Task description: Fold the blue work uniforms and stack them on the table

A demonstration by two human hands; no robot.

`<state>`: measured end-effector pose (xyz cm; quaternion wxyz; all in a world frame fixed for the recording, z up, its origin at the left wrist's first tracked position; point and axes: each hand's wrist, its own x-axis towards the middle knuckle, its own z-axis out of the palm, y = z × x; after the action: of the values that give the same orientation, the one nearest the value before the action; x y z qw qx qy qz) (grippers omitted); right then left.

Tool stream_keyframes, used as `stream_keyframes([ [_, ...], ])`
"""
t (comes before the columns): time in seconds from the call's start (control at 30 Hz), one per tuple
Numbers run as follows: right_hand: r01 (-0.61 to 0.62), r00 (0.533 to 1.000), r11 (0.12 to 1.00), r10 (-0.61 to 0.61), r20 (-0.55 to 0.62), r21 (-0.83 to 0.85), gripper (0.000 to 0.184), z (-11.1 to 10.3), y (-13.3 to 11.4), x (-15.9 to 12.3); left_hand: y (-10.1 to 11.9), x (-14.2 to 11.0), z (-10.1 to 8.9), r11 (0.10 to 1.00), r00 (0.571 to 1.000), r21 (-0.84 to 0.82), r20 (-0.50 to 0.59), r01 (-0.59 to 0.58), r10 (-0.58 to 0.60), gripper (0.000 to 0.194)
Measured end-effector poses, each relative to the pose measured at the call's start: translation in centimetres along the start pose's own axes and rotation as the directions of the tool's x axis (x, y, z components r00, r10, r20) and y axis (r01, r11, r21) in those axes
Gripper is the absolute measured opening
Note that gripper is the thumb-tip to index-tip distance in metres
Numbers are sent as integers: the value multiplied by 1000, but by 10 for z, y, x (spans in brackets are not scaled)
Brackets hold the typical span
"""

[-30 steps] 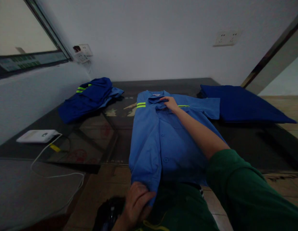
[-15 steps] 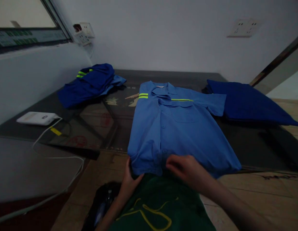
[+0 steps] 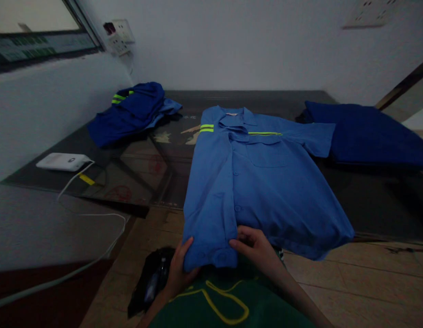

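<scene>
Blue shirt [image 3: 266,187] — lengthwise, collar [image 3: 250,117] away, hem [image 3: 298,248] near

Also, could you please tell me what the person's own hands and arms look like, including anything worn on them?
Both the left hand and the right hand are bare, with no gloves, rings or watch to be seen. The forearms are bare as far as they show, with no sleeves in view. Below them is a green garment with a looping yellow line.

The dark table [image 3: 170,191] bears a light-blue shirt [image 3: 266,182], its hem past the front edge; left, a crumpled blue garment [image 3: 129,114] and a white power bank [image 3: 63,161] with a cable [image 3: 69,182]; right, dark-blue folded cloth [image 3: 375,136].
</scene>
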<state>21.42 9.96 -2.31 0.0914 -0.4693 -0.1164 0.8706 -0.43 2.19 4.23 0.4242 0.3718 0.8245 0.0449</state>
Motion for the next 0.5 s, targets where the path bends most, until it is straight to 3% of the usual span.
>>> stream_keyframes([
  [0.07, -12, 1000, 1000, 12, 3, 12, 27, -1, 7, -1, 0, 1, -4, 999, 1000, -43, 9, 22, -22, 43],
  [0.17, -1, 998, 991, -7, -64, -131, 25, -1, 17, 0, 1, 3, -4, 990, 994, -93, 1, 111, -111, 29],
  [0.27, 32, 998, 960, -47, -49, -279, 22, 1, 17, 0, 1, 5, 1, 982, 992, -149, -35, 117, -124, 25],
  [0.37, 46, 999, 883, -49, 5, -466, 23, -1, 2, -7, -1, 9, 10, 968, 983, -226, -124, 106, -137, 34],
  [0.5, 79, 997, 784, -53, 61, -616, 34, -16, -36, -13, -2, 21, 21, 933, 963, -336, -186, 126, -197, 44],
])
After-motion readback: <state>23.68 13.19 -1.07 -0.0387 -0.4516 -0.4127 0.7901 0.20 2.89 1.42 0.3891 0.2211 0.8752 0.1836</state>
